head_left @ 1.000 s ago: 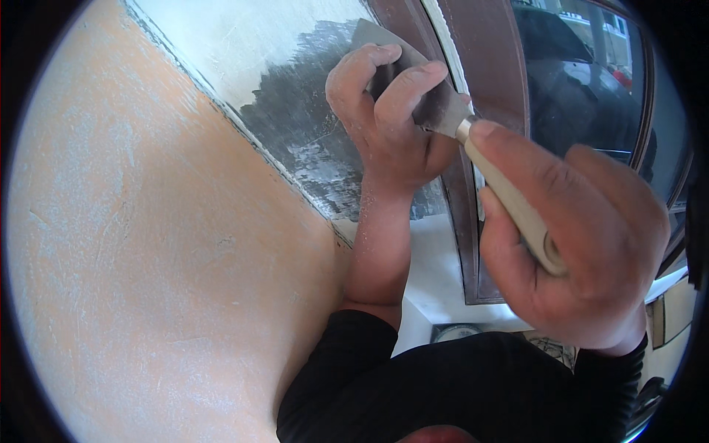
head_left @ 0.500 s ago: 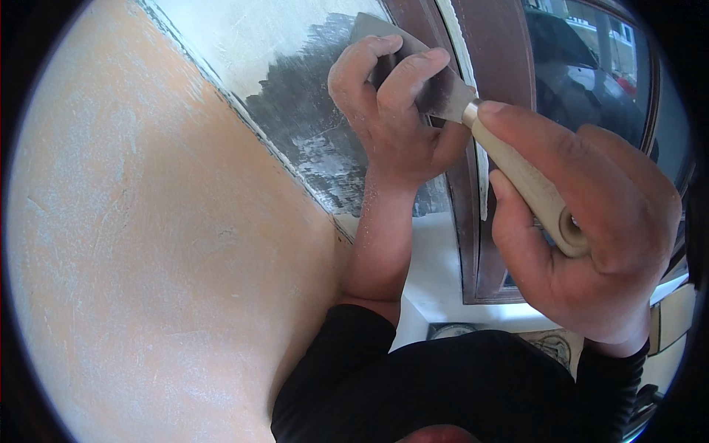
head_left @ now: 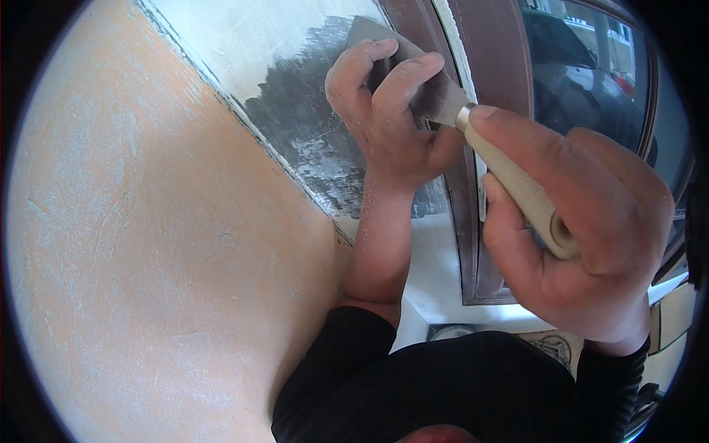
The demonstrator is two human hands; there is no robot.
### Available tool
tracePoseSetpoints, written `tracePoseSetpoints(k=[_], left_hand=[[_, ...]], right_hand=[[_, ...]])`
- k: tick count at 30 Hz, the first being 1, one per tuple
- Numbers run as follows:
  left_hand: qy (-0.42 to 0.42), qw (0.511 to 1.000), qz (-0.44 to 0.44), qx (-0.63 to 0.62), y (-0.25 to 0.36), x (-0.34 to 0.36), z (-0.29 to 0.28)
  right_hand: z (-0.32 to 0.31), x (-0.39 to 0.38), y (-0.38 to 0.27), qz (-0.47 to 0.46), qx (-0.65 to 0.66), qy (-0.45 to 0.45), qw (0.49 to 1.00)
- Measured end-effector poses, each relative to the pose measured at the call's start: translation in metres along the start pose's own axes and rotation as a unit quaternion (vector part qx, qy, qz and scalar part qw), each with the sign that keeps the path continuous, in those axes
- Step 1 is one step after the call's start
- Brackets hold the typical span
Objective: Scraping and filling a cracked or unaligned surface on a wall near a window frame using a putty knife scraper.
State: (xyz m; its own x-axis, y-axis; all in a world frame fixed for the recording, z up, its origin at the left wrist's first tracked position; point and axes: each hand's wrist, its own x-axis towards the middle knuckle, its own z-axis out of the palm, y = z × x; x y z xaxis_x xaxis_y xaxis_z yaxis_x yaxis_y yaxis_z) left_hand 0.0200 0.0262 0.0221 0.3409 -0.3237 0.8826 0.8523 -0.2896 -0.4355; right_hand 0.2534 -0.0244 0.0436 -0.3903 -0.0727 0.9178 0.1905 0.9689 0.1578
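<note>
A putty knife (head_left: 509,166) with a pale wooden handle and a wide metal blade lies slantwise in front of the wall. Its handle is gripped by my right hand (head_left: 591,207), the index finger stretched along it toward the metal collar. My left hand (head_left: 395,122) is curled at the blade, two fingertips bent over its face; the palm side is partly hidden. Pale dust clings to the left hand and forearm. Behind the blade and left hand, a dark grey patch of filler (head_left: 295,111) covers part of the white wall strip (head_left: 221,37).
A wide orange-tinted wall (head_left: 162,244) with whitish smears fills the left side, meeting the white strip at a rough corner line. To the right stands a brown window frame (head_left: 502,66) with glass (head_left: 583,81) showing a dark car. Below is a white ledge (head_left: 436,288).
The putty knife and my right hand have shifted slightly left. My left hand has moved a little with the blade, keeping its curled pose.
</note>
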Motion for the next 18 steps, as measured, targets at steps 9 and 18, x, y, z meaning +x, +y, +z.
tracePoseSetpoints(k=[9,18], left_hand=[[0.000,1.000,-0.004,0.000,-0.0029,-0.0002,-0.0010],[-0.003,0.999,-0.032,-0.009,-0.0006,-0.0036,-0.0006]], right_hand=[[-0.0009,0.0006,0.0012,0.019,0.015,-0.016,1.000],[0.0015,0.0023,0.0048,0.020,0.012,-0.004,1.000]])
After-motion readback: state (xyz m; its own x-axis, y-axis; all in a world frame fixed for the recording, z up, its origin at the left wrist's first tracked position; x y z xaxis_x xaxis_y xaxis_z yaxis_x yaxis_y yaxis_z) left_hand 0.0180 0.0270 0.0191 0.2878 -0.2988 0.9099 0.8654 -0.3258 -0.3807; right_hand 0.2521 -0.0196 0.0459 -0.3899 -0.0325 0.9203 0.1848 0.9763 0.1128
